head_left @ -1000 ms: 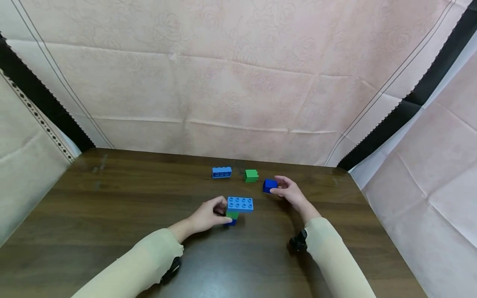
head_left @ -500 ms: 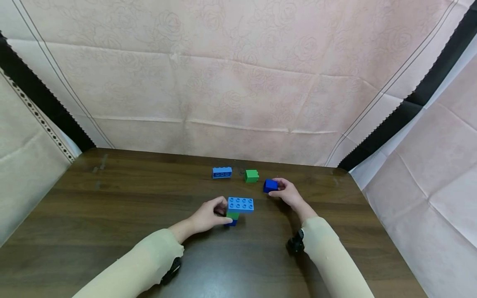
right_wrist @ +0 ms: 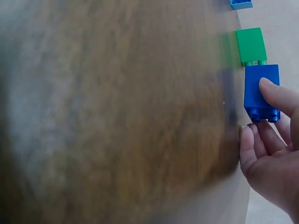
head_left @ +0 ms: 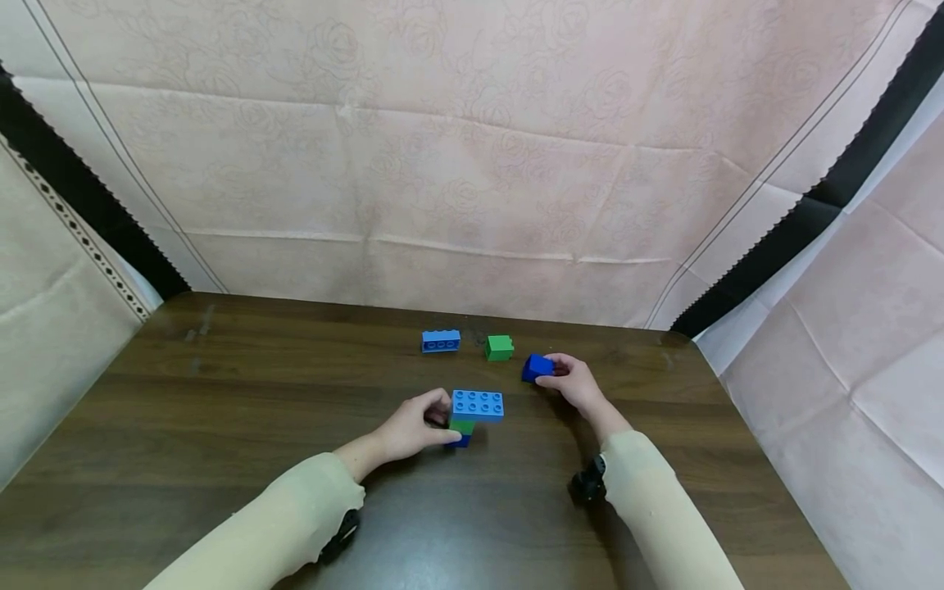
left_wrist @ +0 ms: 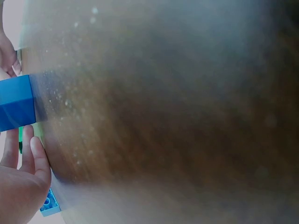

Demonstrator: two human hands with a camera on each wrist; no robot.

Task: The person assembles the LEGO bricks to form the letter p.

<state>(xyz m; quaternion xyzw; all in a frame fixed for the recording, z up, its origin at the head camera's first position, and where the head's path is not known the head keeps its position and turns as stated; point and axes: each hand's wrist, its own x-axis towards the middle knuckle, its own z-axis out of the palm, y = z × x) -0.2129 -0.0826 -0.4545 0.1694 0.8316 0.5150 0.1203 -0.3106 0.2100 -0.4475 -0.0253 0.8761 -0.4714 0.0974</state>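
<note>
In the head view a small stack stands on the table: a light blue toy building brick (head_left: 477,406) on top, a green brick (head_left: 463,427) under its left part and a dark blue brick (head_left: 461,442) lowest. My left hand (head_left: 406,427) holds this stack from the left, thumb in front at the lowest brick. Farther right, my right hand (head_left: 578,387) pinches another dark blue brick (head_left: 537,368) between thumb and fingers. The right wrist view shows the thumb across that brick (right_wrist: 254,93), its studs facing the fingers. Whether it touches the tabletop, I cannot tell.
A blue brick (head_left: 440,342) lies on its side near the table's back edge, and a green brick (head_left: 499,348) lies on its side to the right of it. The brown wooden table (head_left: 258,393) ends at a pale hanging cloth (head_left: 472,188).
The dark blue brick in my right hand has turned a little, and that hand has shifted slightly. My left hand stays at the stack.
</note>
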